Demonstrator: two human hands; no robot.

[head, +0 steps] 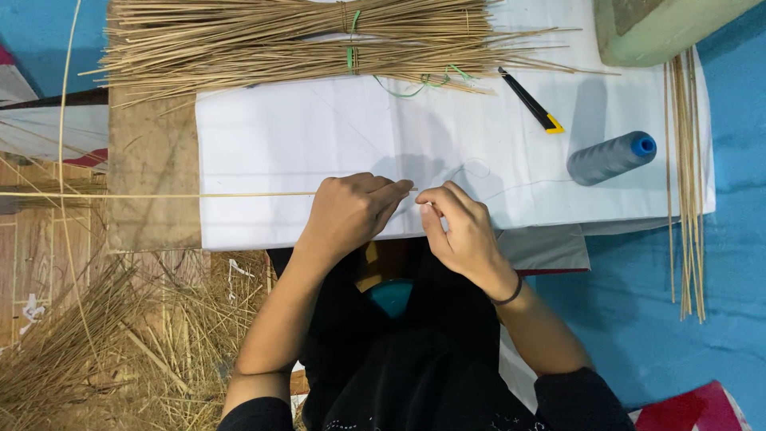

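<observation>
A white sheet (319, 144) covers the work surface and serves as the landmark here. Along its far edge lies a broad bundle of thin tan sticks (263, 44), tied near the middle with a green band (352, 40). Off the sheet's left and near-left side, loose straw scraps (104, 335) pile on the floor. At the sheet's right edge a small sheaf of sticks (686, 183) lies lengthwise, half on a blue mat (734, 239). On the right part of the sheet rests a grey thread spool (610, 157) with a blue core, and beyond it, towards the bundle, a black and yellow utility knife (531, 100).

At the sheet's near edge both hands meet. The left hand (351, 211) is closed, pinching the end of a long single stick (159, 195) that runs leftwards across the sheet and past its left edge. The right hand (459, 227), just beside it, has its fingertips pinched together on a fine thread (479, 165) that loops over the sheet towards the spool.
</observation>
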